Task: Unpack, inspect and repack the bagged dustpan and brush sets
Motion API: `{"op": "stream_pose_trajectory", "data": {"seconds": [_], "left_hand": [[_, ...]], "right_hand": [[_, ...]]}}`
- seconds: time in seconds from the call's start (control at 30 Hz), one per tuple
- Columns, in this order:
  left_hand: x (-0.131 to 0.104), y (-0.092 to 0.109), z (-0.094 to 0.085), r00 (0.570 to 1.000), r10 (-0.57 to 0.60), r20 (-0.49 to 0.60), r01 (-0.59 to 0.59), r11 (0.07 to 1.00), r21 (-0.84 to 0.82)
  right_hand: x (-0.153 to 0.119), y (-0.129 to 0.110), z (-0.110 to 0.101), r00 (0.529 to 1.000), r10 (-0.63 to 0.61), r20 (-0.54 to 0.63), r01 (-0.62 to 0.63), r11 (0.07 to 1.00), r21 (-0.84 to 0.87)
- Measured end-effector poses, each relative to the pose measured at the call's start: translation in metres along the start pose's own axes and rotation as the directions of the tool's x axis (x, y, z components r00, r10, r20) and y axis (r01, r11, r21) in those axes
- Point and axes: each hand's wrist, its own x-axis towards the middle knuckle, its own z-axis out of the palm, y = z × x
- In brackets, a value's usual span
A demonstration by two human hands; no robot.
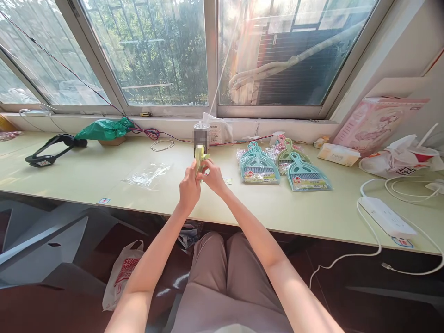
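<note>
Both hands meet over the desk in front of me, around a yellow-green plastic piece [199, 156] seen nearly edge-on; its exact kind cannot be made out. My left hand [189, 186] is closed around its lower left side. The fingers of my right hand [213, 176] pinch at its right side. Behind it stands a dark cup with a clear lid [201, 135], partly covered. To the right lie several wrapped dustpan and brush sets, among them a teal one [258, 166], another teal one [307, 175] and an olive-green one [289, 155].
Crumpled clear wrapping [149, 175] lies left of my hands. Further left are a green plastic bag [106, 128] and a black headset [43, 159]. A tissue pack [338, 154], a white power strip [386, 217] and looping cables occupy the right. The desk edge [222, 218] runs above my lap.
</note>
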Motion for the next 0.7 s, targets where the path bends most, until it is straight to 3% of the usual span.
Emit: {"op": "stream_pose_trajectory", "data": {"seconds": [0.17, 0.23, 0.3, 0.33, 0.37, 0.43, 0.5, 0.53, 0.63, 0.7], "left_hand": [[0.01, -0.014, -0.01, 0.999, -0.044, 0.028, 0.046, 0.997, -0.06], [0.026, -0.033, -0.027, 0.982, -0.146, -0.122, 0.137, 0.988, -0.074], [0.046, -0.058, -0.053, 0.886, -0.303, -0.351, 0.289, 0.953, -0.095], [0.055, -0.071, -0.066, 0.854, -0.358, -0.377, 0.349, 0.932, -0.094], [0.063, -0.083, -0.079, 0.852, -0.411, -0.324, 0.402, 0.91, -0.099], [0.073, -0.101, -0.097, 0.858, -0.507, -0.079, 0.502, 0.861, -0.079], [0.073, -0.111, -0.1, 0.831, -0.539, 0.136, 0.543, 0.84, 0.01], [0.071, -0.114, -0.098, 0.816, -0.545, 0.193, 0.543, 0.837, 0.067], [0.062, -0.119, -0.079, 0.801, -0.556, 0.222, 0.491, 0.822, 0.288], [0.058, -0.123, -0.067, 0.833, -0.525, 0.173, 0.421, 0.805, 0.418]], "right_hand": [[-0.004, -0.011, -0.014, 0.988, 0.084, -0.13, -0.08, 0.996, 0.037], [-0.008, -0.017, -0.034, 0.982, 0.143, -0.121, -0.122, 0.979, 0.165], [-0.01, -0.021, -0.062, 0.977, 0.21, -0.042, -0.19, 0.941, 0.279], [-0.01, -0.022, -0.077, 0.974, 0.226, 0.014, -0.221, 0.935, 0.278], [-0.009, -0.022, -0.09, 0.965, 0.252, 0.074, -0.262, 0.941, 0.213], [-0.004, -0.02, -0.108, 0.926, 0.346, 0.154, -0.343, 0.938, -0.048], [0.002, -0.013, -0.111, 0.878, 0.443, 0.178, -0.379, 0.874, -0.305], [0.004, -0.008, -0.107, 0.859, 0.48, 0.179, -0.382, 0.832, -0.402], [0.005, 0.012, -0.085, 0.807, 0.565, 0.174, -0.372, 0.714, -0.592], [0.004, 0.026, -0.071, 0.794, 0.587, 0.161, -0.346, 0.653, -0.673]]}}
